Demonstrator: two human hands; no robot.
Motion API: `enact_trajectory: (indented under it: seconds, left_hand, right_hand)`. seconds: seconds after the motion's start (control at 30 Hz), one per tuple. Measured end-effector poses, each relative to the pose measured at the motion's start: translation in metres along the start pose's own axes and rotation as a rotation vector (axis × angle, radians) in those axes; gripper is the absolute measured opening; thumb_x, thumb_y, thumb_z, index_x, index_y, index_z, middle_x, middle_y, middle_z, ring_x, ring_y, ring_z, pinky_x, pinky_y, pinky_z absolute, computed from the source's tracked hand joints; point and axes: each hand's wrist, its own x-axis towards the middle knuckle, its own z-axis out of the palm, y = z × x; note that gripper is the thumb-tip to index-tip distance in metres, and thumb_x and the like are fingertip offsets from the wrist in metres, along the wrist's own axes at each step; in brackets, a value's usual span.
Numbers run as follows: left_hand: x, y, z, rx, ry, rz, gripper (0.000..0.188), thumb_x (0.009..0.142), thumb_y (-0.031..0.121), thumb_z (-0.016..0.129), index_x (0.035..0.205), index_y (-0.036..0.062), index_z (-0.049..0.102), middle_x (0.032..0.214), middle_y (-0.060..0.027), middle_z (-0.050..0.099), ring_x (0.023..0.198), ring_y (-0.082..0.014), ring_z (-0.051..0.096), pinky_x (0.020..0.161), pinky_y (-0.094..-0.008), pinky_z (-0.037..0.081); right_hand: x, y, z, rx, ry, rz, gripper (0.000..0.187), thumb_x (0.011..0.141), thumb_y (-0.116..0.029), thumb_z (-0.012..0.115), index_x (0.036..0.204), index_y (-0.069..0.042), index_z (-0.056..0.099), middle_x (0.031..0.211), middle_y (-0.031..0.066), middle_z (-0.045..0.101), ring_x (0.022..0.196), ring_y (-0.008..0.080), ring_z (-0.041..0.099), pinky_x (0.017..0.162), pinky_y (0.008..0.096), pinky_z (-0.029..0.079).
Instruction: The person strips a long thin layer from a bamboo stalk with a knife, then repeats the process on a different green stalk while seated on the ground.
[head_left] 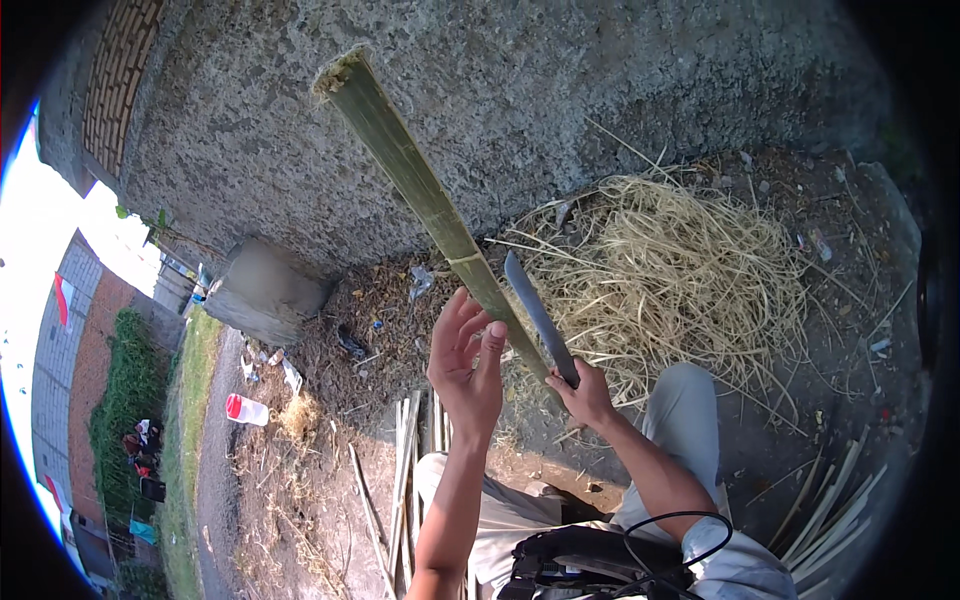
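Note:
A split length of green bamboo (405, 165) stands tilted before me, its frayed top end leaning to the upper left and one pale joint about midway. My left hand (468, 365) is beside it just below that joint, palm toward the bamboo, fingers spread and curved. Whether the fingertips touch the bamboo I cannot tell. In my right hand (588, 395) is a machete (535, 310), gripped by its dark handle, the blade pointing up alongside the bamboo. The bamboo's lower end passes behind the right hand and is partly hidden.
A heap of pale bamboo shavings (690, 285) lies ahead to the right, below a rough grey wall (500, 110). Thin bamboo strips (400, 490) lie by my left leg, more strips (830, 510) at the right. A red-lidded container (247, 409) and a big stone (265, 290) are at the left.

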Motion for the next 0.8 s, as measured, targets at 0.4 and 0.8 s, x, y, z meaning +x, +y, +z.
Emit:
enact_trajectory:
  seconds: [0.4, 0.8]
  left_hand:
    - [0.022, 0.005, 0.015, 0.099, 0.144, 0.292, 0.014, 0.083, -0.004, 0.063, 0.097, -0.0008, 0.066, 0.105, -0.0124, 0.064, 0.091, -0.0148, 0.063, 0.079, -0.0263, 0.052]
    - [0.022, 0.013, 0.016, 0.147, 0.163, 0.256, 0.006, 0.085, 0.002, 0.064, 0.088, -0.0032, 0.064, 0.102, -0.0101, 0.06, 0.087, -0.0126, 0.06, 0.076, -0.026, 0.051]
  right_hand:
    - [0.002, -0.001, -0.005, 0.013, 0.01, 0.033, 0.021, 0.078, -0.013, 0.074, 0.086, -0.001, 0.058, 0.072, 0.0048, 0.063, 0.062, 0.0094, 0.056, 0.06, 0.0265, 0.046]
    - [0.004, -0.003, -0.006, 0.003, -0.032, 0.08, 0.02, 0.079, -0.013, 0.073, 0.087, 0.0, 0.059, 0.074, 0.0054, 0.064, 0.063, 0.0092, 0.058, 0.061, 0.0258, 0.047]
